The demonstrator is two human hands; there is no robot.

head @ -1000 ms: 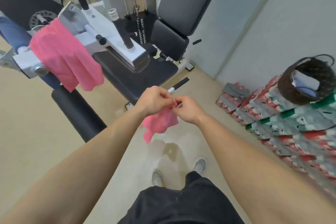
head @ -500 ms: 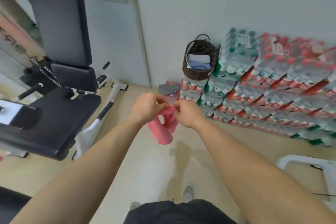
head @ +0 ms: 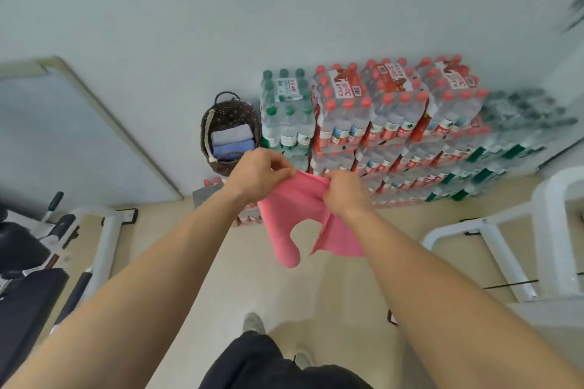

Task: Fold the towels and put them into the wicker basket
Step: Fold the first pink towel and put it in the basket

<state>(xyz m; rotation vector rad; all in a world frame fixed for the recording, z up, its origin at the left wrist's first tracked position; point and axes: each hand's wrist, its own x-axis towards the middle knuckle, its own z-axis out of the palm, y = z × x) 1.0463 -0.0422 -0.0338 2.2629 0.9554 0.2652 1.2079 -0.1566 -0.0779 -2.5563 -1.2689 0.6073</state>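
"Pink towel (head: 284, 218): where is it, and how is it held?"

"It hangs in mid-air at centre, above the beige floor (head: 331, 294). The left hand (head: 257, 172) pinches the top edge between thumb and curled fingers. Just to its right, the right hand (head: 344, 191) bunches the same edge in curled fingers. Two uneven flaps dangle below, with a gap between them."

"What could go wrong?"

"As I judge it, the fold is lopsided, so a flap may slip from either pinch and the cloth could drop to the floor. The wicker basket (head: 234, 110), farther off and left of the hands, is narrow. It already holds two folded towels (head: 232, 140), so a bulky bundle might catch on the rim."

"Materials, left to right?"

"A black padded bench (head: 28, 294) at far left. The basket is a dark brown oval of open weave with a hoop handle, and its towels are soft rolls, pale grey and blue. The pink cloth is thin, matte and limp. Then glossy shrink-wrapped packs of water bottles (head: 395, 123) with green and red caps, and a white tubular frame (head: 493, 230)."
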